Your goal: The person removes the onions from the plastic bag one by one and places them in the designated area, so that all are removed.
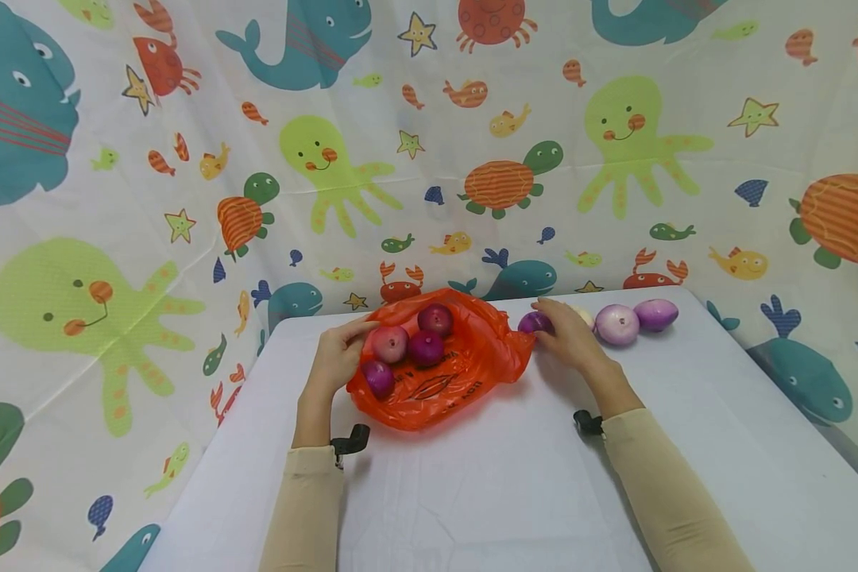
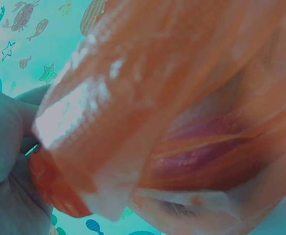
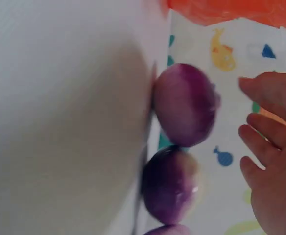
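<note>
Beige sleeves (image 1: 303,504) end near black wrist devices (image 1: 352,439), probably small cameras

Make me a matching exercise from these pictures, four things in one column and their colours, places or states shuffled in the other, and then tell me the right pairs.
Column one:
1. Left hand
2. Right hand
3. Bag
4. Table

Column two:
A. Red, with four onions showing inside
B. Close to a loose onion, not gripping it
C. White, underneath everything
D. Pinching thin red plastic

Right pairs: 1-D, 2-B, 3-A, 4-C.
</note>
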`<state>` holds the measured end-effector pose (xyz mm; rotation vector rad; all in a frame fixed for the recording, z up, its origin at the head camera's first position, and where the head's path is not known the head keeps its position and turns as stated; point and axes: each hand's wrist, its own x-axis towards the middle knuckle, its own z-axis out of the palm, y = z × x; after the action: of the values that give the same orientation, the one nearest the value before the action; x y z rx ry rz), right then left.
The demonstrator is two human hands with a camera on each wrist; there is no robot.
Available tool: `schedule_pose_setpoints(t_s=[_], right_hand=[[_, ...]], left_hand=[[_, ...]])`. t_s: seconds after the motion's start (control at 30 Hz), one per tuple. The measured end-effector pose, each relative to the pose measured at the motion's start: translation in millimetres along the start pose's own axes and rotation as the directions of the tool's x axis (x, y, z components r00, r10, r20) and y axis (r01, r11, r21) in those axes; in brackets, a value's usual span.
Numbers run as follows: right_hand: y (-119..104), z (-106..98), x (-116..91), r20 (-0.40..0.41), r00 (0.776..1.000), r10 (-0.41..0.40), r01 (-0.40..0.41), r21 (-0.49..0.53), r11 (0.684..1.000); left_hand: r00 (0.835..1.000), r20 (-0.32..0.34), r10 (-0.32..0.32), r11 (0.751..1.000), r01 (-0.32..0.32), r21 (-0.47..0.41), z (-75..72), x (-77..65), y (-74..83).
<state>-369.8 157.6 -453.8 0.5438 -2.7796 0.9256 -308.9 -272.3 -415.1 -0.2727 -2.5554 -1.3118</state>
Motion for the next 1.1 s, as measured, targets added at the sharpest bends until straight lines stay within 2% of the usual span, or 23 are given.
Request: schedule_pose_setpoints(t_s=[0.17,0.33,0.53,0.7,0.97,1.1], right_hand=[[-25.8,-8.5,-2.5,-0.125,0.992,-0.015,0.026,0.083,0.996],[-46.9,-11.1,-4.4,-0.230,0.967,-0.111,0.140,0.117,0.983],[-66.1,-8.4,-5.8,-0.295,0.926,-0.237,0.276,0.098,0.956],[-81.8,-4.6,-7.7,-0.294,0.905,-0.307,0.345,0.087,0.935],[-100.6,6.9,-8.9,-0.248,0.900,-0.357,0.386,0.074,0.920],[-113.4,15.5,-8.6,-0.227,0.887,-0.401,0.430,0.093,0.898]], left_hand=[[1.000,0.005,-0.005,1.000,0.005,0.001,-0.8,0.1,1.9],[1.000,0.000,-0.007,1.000,0.007,0.002,-0.8,-0.6,3.1],[1.000,-0.006,-0.015,1.000,0.015,0.000,0.4,-0.4,1.6],[1.000,0.001,-0.010,1.000,0.010,-0.007,-0.4,-0.5,1.9],[1.000,0.005,-0.021,1.000,0.021,-0.013,-1.5,-0.7,2.0],[1.000,-0.001,-0.017,1.000,0.017,-0.008,-0.4,-0.7,1.6]])
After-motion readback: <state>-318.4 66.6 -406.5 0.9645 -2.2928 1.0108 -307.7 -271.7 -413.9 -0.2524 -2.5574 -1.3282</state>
